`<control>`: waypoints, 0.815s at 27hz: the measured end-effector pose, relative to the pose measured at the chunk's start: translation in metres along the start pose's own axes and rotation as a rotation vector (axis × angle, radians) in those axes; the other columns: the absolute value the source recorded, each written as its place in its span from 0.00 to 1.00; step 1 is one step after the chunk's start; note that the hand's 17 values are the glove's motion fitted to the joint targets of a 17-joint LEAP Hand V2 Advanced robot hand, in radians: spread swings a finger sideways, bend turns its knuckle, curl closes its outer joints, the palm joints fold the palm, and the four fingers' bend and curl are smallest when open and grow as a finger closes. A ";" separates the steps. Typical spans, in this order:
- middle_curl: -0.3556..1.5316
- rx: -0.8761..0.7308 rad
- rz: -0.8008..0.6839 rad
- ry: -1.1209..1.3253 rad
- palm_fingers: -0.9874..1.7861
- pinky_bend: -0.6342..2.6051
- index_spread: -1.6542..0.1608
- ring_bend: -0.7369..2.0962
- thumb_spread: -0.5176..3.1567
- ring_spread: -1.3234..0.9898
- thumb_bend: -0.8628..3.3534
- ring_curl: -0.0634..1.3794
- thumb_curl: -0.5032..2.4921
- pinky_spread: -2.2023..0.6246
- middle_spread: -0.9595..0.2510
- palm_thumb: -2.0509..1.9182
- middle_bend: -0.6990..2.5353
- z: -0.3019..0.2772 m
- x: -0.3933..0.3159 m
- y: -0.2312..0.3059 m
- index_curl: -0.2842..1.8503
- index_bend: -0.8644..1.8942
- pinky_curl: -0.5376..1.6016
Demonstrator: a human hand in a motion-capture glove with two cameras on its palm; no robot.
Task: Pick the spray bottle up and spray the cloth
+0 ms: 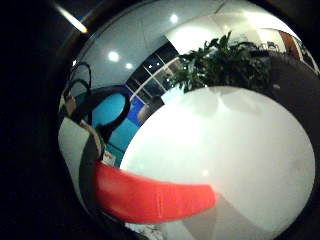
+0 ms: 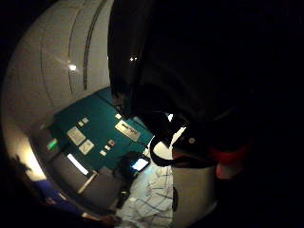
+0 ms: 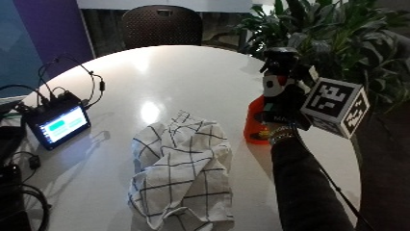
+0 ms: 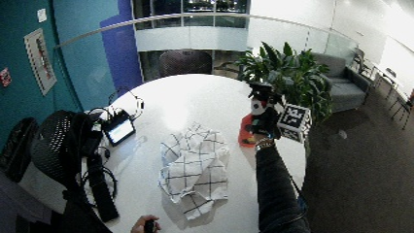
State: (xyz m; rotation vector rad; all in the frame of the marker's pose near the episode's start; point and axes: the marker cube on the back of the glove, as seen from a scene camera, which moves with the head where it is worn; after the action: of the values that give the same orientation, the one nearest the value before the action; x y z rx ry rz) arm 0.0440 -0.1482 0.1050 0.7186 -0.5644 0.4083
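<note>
A spray bottle [image 3: 257, 126] with an orange body and a black and white head stands upright near the right edge of the round white table [image 3: 179, 72]. My gloved right hand [image 3: 286, 103] grips it around the neck, below the head. Whether its base touches the table I cannot tell. A white cloth [image 3: 179, 168] with dark checks lies crumpled on the middle of the table, to the left of the bottle and apart from it. The little finger side palm view shows the orange body [image 1: 150, 197] close by, over the table [image 1: 230, 155]. The thumb side palm view shows the cloth [image 2: 152, 202] below.
A small lit monitor [image 3: 59, 122] with cables sits at the table's left edge. A dark chair [image 3: 161, 24] stands behind the table. A large leafy plant [image 3: 333, 38] grows just behind and right of the bottle. A black bag [image 4: 64, 145] lies at the left.
</note>
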 end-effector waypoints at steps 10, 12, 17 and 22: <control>0.45 0.006 -0.221 0.022 0.87 0.38 0.76 0.52 0.41 0.48 0.20 0.38 0.32 0.68 0.62 0.72 0.37 0.015 -0.034 -0.022 0.30 0.38 0.46; 0.46 -0.008 -0.321 0.076 0.87 0.38 0.76 0.52 0.41 0.48 0.20 0.38 0.33 0.68 0.62 0.72 0.37 0.012 -0.047 -0.033 0.30 0.38 0.46; 0.46 -0.051 -0.552 0.214 0.86 0.38 0.76 0.53 0.40 0.48 0.20 0.38 0.34 0.67 0.62 0.72 0.38 -0.001 -0.072 -0.049 0.32 0.38 0.46; 0.47 -0.121 -0.713 0.309 0.86 0.38 0.76 0.53 0.40 0.48 0.20 0.38 0.35 0.67 0.61 0.72 0.38 -0.010 -0.084 -0.052 0.33 0.38 0.46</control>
State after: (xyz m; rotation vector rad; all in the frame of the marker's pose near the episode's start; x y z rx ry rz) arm 0.0099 -0.1902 0.0219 0.6756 -0.0195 -0.1793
